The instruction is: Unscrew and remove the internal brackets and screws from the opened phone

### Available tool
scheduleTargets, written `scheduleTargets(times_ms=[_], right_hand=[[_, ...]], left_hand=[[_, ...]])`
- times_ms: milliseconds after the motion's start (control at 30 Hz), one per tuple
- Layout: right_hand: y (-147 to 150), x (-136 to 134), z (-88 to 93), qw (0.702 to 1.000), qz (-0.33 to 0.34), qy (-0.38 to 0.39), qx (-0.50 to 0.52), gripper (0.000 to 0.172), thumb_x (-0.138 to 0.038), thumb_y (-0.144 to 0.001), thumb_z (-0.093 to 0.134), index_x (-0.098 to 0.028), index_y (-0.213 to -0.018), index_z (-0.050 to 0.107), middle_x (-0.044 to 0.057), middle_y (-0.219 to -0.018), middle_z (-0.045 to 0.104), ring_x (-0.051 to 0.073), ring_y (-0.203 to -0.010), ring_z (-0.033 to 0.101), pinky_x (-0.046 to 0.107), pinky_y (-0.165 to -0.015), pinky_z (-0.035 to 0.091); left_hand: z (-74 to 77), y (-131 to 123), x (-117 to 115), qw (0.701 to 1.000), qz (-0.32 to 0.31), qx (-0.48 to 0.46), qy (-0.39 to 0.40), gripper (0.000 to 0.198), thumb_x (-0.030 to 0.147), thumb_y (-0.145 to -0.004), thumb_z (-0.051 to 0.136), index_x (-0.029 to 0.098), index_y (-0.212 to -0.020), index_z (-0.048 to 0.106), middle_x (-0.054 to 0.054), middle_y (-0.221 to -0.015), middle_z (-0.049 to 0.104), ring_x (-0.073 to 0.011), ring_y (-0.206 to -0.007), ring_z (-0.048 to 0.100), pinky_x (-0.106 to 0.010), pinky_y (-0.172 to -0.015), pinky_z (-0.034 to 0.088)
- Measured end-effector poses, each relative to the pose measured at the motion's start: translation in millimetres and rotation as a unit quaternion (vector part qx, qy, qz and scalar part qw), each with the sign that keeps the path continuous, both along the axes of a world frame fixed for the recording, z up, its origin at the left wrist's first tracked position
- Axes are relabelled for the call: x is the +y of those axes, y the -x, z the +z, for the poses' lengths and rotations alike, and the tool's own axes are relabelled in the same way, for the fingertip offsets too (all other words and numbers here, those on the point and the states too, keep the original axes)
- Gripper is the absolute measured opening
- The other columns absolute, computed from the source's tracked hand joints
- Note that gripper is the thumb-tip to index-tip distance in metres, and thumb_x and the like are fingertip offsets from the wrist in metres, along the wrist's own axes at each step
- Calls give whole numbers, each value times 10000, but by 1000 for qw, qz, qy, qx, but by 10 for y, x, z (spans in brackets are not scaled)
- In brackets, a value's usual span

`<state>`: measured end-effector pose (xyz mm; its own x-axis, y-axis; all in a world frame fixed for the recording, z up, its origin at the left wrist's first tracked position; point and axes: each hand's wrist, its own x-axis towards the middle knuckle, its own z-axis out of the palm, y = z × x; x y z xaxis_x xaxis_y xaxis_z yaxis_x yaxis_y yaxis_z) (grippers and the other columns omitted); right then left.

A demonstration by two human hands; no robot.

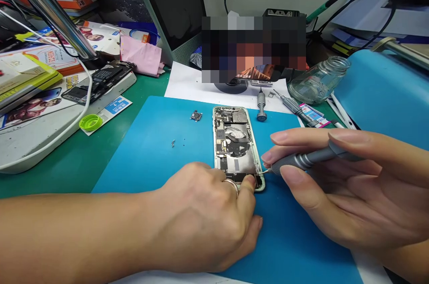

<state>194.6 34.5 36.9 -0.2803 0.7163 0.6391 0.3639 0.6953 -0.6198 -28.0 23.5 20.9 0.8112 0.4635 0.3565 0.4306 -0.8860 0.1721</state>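
Observation:
An opened smartphone (236,141), its inner parts bare, lies on a blue mat (134,159). My left hand (208,217) reaches across from the left with curled fingers, one fingertip pressing inside the phone's lower end and steadying it. A ring is on one finger. Between thumb and fingers, my right hand (348,185) holds a grey precision screwdriver (301,161) nearly level. Its thin tip meets the phone's lower right edge; exactly what it touches is too small to tell. A small square metal part (196,115) and a tiny metal piece (173,143) lie left of the phone.
Beyond the phone stand a short screwdriver (261,105) and a tilted glass jar (318,81). More tools (291,105) lie beside the jar. At left are another opened phone (100,81), a green cap (90,122) and a lamp pole (60,11). A screen device (174,7) stands behind.

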Motion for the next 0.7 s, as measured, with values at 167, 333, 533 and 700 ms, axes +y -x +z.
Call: scheduleTargets(times_ms=[167, 333, 533, 700], right_hand=[[11, 46, 26, 998, 49, -20, 15, 709, 47, -802, 763, -348, -1388, 705, 12, -1185, 840, 172, -776, 816, 248, -557, 703], [-21, 79, 22, 999, 35, -6, 29, 694, 41, -809, 777, -365, -1368, 706, 20, -1201, 844, 199, -761, 824, 294, -557, 715], [2, 112, 13, 997, 55, -17, 44, 576, -177, -791, 929, -386, -1281, 710, 45, -1191, 842, 285, -908, 844, 370, -609, 741], [87, 16, -80, 998, 37, -14, 58, 535, -296, -812, 935, -384, -1279, 687, 54, -1228, 823, 317, -1039, 833, 435, -753, 763]], left_hand=[[12, 2, -13, 1000, 1, 3, -3, 416, 273, -1089, 448, -25, -1257, 685, -40, -718, 715, -258, -514, 660, -452, -389, 528], [8, 9, -17, 1000, -2, 2, -4, 407, 272, -1093, 441, -20, -1245, 682, -43, -724, 723, -258, -530, 677, -446, -393, 533], [15, 11, -12, 1000, -2, 6, -3, 416, 280, -1091, 447, -23, -1248, 685, -41, -714, 718, -260, -520, 671, -448, -399, 534], [15, -5, 2, 1000, 3, 2, -4, 418, 275, -1089, 454, -30, -1255, 687, -44, -720, 724, -258, -523, 675, -446, -404, 538]])
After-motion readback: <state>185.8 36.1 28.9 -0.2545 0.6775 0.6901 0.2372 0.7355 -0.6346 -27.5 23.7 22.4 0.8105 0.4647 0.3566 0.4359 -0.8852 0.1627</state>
